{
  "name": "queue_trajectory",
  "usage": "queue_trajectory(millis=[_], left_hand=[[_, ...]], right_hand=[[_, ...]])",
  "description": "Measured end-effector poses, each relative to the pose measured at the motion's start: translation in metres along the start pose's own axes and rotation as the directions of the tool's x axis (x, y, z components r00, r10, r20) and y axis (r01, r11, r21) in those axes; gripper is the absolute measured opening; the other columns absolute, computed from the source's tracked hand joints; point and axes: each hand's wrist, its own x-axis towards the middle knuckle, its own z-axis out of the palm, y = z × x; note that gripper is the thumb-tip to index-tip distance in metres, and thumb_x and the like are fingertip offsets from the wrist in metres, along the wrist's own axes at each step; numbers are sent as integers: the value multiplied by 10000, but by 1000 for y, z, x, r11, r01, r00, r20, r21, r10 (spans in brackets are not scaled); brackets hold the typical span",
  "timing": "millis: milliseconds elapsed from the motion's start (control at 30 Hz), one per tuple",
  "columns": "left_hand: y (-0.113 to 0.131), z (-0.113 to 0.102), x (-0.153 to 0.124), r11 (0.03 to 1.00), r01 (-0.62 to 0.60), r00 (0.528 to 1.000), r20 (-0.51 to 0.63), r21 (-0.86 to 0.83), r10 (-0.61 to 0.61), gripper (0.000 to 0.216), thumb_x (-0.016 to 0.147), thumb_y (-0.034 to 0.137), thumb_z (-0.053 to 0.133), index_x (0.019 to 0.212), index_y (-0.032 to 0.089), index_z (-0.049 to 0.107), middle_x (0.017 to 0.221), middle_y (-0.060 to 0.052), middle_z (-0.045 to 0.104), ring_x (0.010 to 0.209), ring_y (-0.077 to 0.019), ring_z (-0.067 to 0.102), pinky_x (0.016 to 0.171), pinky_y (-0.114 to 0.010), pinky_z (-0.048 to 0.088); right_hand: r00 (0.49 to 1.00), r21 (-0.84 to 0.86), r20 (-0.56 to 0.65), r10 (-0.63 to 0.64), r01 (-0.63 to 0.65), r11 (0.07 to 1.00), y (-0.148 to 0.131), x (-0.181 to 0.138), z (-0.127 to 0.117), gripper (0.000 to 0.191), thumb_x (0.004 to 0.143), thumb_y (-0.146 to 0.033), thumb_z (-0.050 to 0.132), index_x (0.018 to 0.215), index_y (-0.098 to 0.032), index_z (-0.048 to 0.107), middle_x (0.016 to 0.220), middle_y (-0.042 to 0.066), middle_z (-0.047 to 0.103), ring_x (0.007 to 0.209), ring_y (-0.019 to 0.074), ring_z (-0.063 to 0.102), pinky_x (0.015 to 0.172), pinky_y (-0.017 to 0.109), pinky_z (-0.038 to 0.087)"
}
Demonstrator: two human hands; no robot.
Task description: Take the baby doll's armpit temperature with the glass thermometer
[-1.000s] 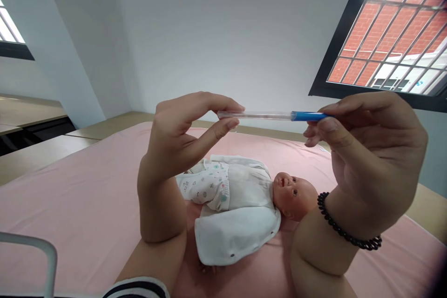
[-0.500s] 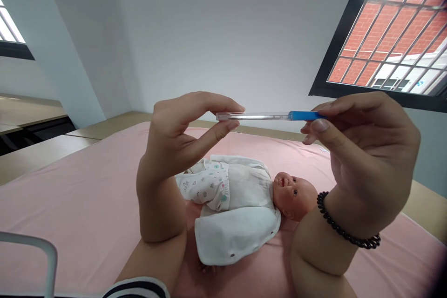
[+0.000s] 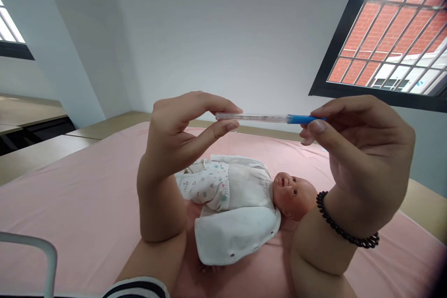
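Clear plastic tube with a blue cap point(image 3: 268, 118), held level between two raised hands.

The left hand point(image 3: 174, 135) pinches the clear end between thumb and fingertips; the right hand point(image 3: 359, 149), wearing a black bead bracelet point(image 3: 344, 233) at the wrist, pinches the blue-capped end in the same way. The tube spans the gap between the hands, roughly horizontal. Below that gap, between the two forearms, a baby doll point(image 3: 244, 200) in white clothing lies on its back on a pink mat point(image 3: 70, 205), its head nearer the right wrist.
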Motion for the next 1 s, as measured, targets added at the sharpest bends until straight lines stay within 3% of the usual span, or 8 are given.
queue_trajectory(millis=[100,233,400,633,833,1000], left_hand=[[3,-2,-2,997,72,997,16,32,-72,119,892,183,756,958,281,747,870,33,763,752,-148,693,651,-343,588],[5,-3,-3,993,105,993,45,58,-108,30,905,335,743,924,317,730,843,13,759,742,-175,703,633,-365,579],[5,-1,-1,995,76,996,47,64,-79,152,905,464,708,893,314,725,770,15,737,694,-171,685,610,-368,550],[5,0,-1,994,89,995,44,55,-92,176,916,452,701,833,297,713,692,24,709,645,-162,659,591,-358,521],[2,1,-1,995,81,995,57,55,-84,147,918,385,717,799,300,702,655,44,692,638,-150,662,583,-336,509],[1,1,-1,994,88,993,77,63,-92,173,924,426,700,795,311,707,656,43,698,628,-156,665,580,-340,514]], right_hand=[[1000,-19,18,1,-1,1000,1,0,-1,103,860,-216,771,935,-279,741,804,8,635,690,167,593,563,321,508],[999,-25,32,3,-3,1000,3,0,-1,119,858,-212,770,943,-289,735,805,11,628,693,177,598,564,323,517],[999,-39,38,33,-32,999,3,1,1,152,865,-195,755,979,-295,739,844,15,648,727,186,613,585,324,512],[998,-39,52,29,-27,999,-2,-1,6,118,876,-256,760,993,-245,755,887,25,688,784,173,645,624,314,529],[998,-118,60,20,-13,993,-3,-4,8,111,897,-237,727,986,-297,755,889,12,688,792,191,657,629,337,560],[996,-117,92,12,-1,993,-1,-3,8,112,885,-249,740,985,-297,759,905,16,694,790,195,658,608,332,566]])
